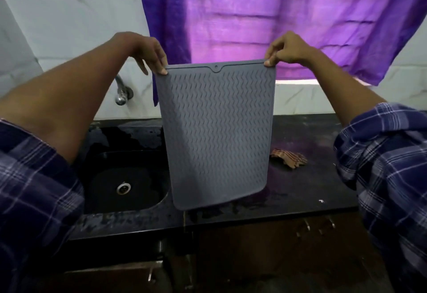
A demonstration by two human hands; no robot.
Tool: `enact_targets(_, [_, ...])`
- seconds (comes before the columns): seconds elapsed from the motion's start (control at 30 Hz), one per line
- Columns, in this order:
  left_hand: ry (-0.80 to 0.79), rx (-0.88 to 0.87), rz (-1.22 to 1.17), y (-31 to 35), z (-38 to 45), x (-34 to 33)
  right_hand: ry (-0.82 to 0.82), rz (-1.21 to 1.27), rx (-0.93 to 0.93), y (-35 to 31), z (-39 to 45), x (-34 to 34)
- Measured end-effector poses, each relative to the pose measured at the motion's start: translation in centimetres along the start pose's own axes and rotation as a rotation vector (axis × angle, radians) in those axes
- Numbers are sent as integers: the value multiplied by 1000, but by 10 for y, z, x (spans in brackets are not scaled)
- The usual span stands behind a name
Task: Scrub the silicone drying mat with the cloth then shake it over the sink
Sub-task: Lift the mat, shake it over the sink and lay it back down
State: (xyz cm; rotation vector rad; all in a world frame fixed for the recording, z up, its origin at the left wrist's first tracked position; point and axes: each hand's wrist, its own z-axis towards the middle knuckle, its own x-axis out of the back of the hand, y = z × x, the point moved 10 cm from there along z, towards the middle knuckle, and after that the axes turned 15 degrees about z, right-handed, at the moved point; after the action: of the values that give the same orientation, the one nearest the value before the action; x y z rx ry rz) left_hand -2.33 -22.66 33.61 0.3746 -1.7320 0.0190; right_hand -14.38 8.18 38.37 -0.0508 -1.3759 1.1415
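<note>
The grey silicone drying mat [217, 135] hangs upright in the air, its ribbed face toward me, over the right edge of the sink and the counter. My left hand [150, 53] pinches its top left corner. My right hand [285, 48] pinches its top right corner. The black sink [122, 186] with a metal drain lies below and to the left of the mat. A crumpled brown striped cloth [288, 157] lies on the dark counter [305, 186], just right of the mat, with no hand on it.
A chrome tap [122, 93] juts from the white wall above the sink. A purple curtain [265, 15] hangs behind the mat. Cabinet fronts with metal handles [307, 224] sit under the counter's front edge.
</note>
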Motion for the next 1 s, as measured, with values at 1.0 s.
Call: enact_targets(1.0, [0,154,-54,-85,329,-256,-91,-158,-406,318,186,-269])
